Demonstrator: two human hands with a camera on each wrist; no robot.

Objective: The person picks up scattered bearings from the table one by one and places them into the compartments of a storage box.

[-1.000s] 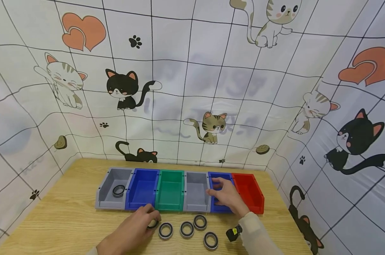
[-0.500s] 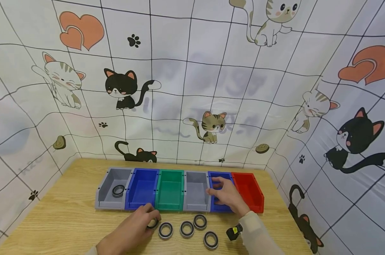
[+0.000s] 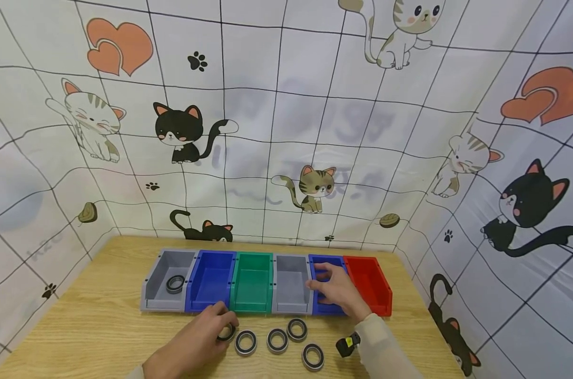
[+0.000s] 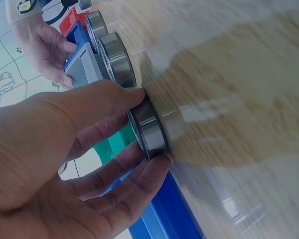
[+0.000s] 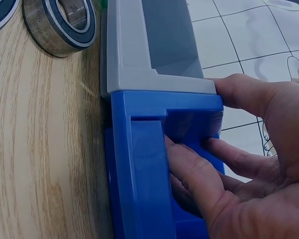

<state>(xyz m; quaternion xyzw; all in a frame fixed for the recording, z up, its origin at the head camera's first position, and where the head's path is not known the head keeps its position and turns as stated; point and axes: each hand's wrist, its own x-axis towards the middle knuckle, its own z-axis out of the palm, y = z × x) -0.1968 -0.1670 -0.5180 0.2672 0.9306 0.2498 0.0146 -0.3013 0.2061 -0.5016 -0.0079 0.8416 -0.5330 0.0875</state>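
Observation:
My left hand (image 3: 203,329) pinches a ball bearing (image 4: 148,127) between thumb and fingertips. The bearing stands on its edge at the tabletop, before the left blue and green bins. My right hand (image 3: 336,289) is over the right blue bin (image 5: 139,164), its fingers loosely bent and reaching inside. Its thumb lies at the wall top of the neighbouring grey bin (image 5: 134,64), and nothing shows between thumb and fingers. Some right fingertips are hidden by the blue bin's front. Beside the left hand lies another bearing (image 3: 246,342).
Several more bearings lie on the wooden table (image 3: 78,326), among them one at the front (image 3: 313,357). The left grey bin (image 3: 165,304) holds one bearing. A green bin (image 3: 252,284) and a red bin (image 3: 372,284) belong to the same row. A cat-patterned curtain (image 3: 248,116) stands behind.
The head view has shifted very slightly. Both hands and the bearings keep their places.

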